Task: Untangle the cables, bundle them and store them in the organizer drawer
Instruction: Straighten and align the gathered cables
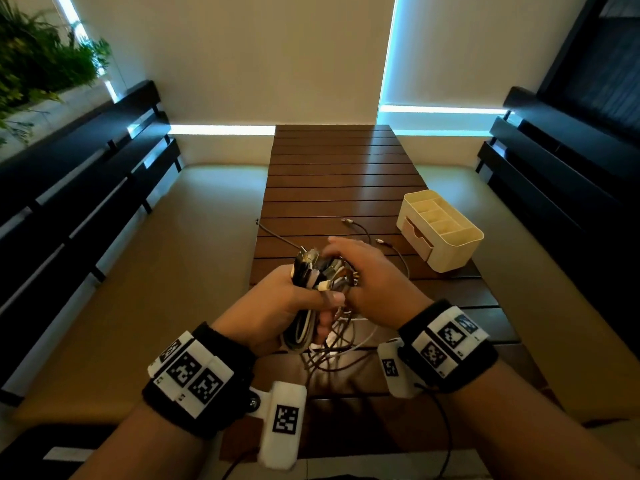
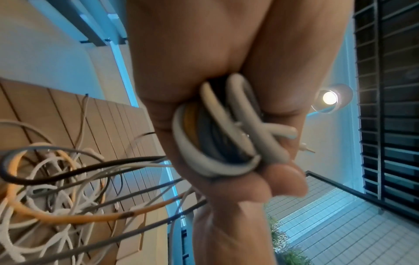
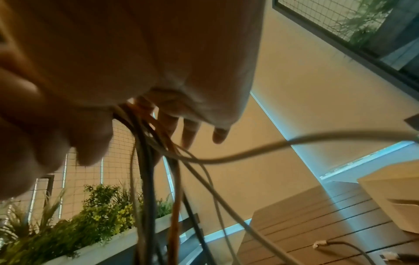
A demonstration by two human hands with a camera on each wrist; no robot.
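Note:
My left hand (image 1: 294,306) grips a looped bundle of cables (image 1: 322,275), white, grey and brown, upright above the slatted wooden table (image 1: 339,174). In the left wrist view its fingers (image 2: 285,179) curl round the white and grey loops (image 2: 215,136). My right hand (image 1: 367,271) lies over the top of the bundle, and its fingers (image 3: 190,130) show straight and spread; its thumb is hidden. Loose strands (image 1: 339,344) hang from the bundle into a tangle (image 2: 45,179) on the table. The cream organizer (image 1: 446,233) stands to the right, its small drawer (image 1: 417,239) facing my hands.
Cable ends with plugs (image 1: 346,221) lie on the table beyond my hands, and one more reaches the left edge (image 1: 258,221). Dark slatted benches (image 1: 86,174) flank both sides. A planter with greenery (image 3: 90,224) stands at the left.

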